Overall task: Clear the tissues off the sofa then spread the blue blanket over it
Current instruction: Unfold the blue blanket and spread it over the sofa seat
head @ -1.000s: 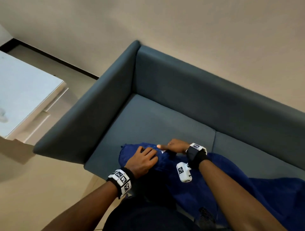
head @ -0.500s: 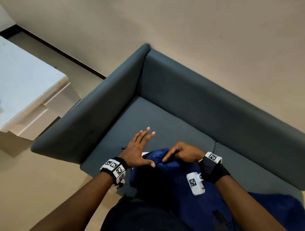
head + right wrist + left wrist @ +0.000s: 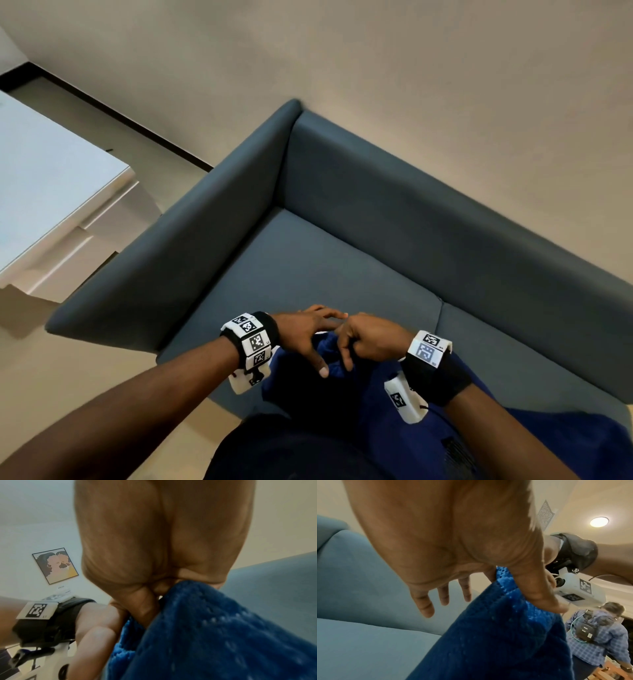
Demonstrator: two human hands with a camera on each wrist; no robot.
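The blue blanket (image 3: 370, 411) lies bunched at the front edge of the grey-blue sofa (image 3: 325, 267) and trails off to the right. My right hand (image 3: 363, 339) grips a raised fold of it with curled fingers; the right wrist view shows the blanket (image 3: 214, 635) hanging from that hand (image 3: 154, 540). My left hand (image 3: 308, 337) is right beside it. In the left wrist view the left hand (image 3: 453, 547) pinches the blanket edge (image 3: 496, 635) between thumb and forefinger, the other fingers spread. No tissues show on the seat.
A white table (image 3: 51, 192) stands left of the sofa's armrest (image 3: 164, 260). The sofa backs onto a beige wall. Another person (image 3: 599, 642) stands behind me to the right. A framed picture (image 3: 54, 565) hangs on a far wall.
My left hand let go of the blanket, spread open over the seat, then came back beside the right hand and took the edge. The right hand kept its hold and raised the fold slightly.
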